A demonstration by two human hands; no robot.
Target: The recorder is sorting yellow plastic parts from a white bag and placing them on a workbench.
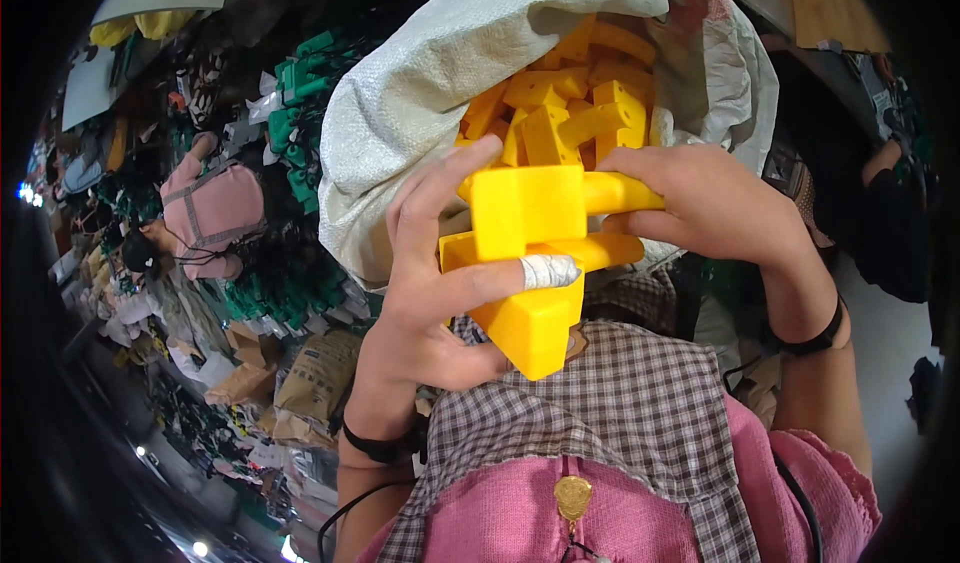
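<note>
In front of my chest I hold several yellow plastic parts, each with a blocky head and a rounded stem. My left hand (pixel 420 273) is closed around the heads, with a white wrap on one finger. The upper yellow part (pixel 528 208) lies across the top of the lower yellow parts (pixel 535 323). My right hand (pixel 715 203) pinches the stem end of the upper part from the right. Just beyond, a white woven sack (pixel 400 113) stands with its mouth rolled back. Inside it is a heap of similar yellow parts (pixel 545 133).
To the left a person in pink (pixel 215 208) is among piles of green parts (pixel 290 293). Brown sacks (pixel 318 375) and a cardboard box (pixel 245 368) lie nearer on that side. Another person's dark-clothed arm (pixel 900 223) shows at right.
</note>
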